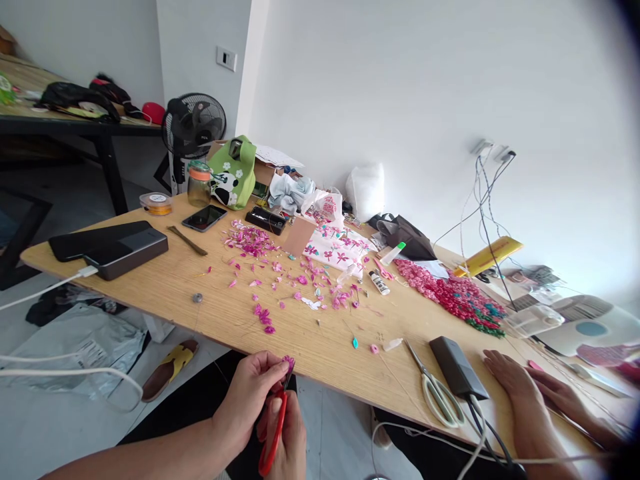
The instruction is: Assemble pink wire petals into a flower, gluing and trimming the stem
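Note:
Near the front edge of the table, my left hand (253, 387) pinches a small purple-pink flower (289, 362) between thumb and fingers. Just below it my right hand (290, 427) grips a pair of red-handled scissors (273, 440), blades pointing up at the flower. Whether the blades touch it I cannot tell. On the table beyond lie a few darker magenta flowers (263, 315), scattered pink petals (300, 279) and a larger heap of petals (250, 239).
A co-worker's hands (515, 380) rest at the right, beside a black power adapter (457, 367) and pale-handled scissors (440, 397). Pink and red beadlike pieces (450, 293) lie behind. At left are a black power bank (127, 253), a phone (204, 217) and a jar (199, 190).

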A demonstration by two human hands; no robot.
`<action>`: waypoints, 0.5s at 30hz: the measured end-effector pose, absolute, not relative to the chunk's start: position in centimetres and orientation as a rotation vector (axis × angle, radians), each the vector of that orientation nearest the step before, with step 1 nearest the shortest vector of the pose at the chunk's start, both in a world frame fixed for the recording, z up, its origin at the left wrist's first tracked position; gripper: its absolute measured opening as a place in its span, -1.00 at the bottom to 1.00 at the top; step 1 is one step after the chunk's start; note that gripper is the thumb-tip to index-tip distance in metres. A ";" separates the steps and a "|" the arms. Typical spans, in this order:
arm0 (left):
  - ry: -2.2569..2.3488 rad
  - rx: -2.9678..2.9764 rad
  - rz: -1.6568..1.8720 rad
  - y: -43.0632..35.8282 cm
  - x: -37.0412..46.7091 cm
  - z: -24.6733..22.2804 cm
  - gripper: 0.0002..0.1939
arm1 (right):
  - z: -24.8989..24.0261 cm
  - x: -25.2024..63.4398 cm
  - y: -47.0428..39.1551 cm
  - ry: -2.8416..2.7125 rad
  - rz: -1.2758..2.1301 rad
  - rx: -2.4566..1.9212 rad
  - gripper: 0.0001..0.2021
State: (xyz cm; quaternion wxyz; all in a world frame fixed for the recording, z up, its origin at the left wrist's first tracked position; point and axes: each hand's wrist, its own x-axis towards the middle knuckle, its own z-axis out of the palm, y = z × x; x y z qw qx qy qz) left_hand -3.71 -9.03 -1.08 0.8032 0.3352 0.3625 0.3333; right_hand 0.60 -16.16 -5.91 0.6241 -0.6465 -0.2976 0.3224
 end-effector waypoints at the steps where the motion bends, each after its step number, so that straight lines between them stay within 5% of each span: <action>1: 0.777 0.718 0.712 -9.1 -3.7 -1.1 -0.63 | -5.9 0.6 -16.2 -0.679 0.744 -1.482 -0.58; 15: 0.784 0.757 0.737 -9.2 -3.7 -1.4 -0.66 | -6.1 0.3 -16.0 -0.658 0.693 -1.472 -0.57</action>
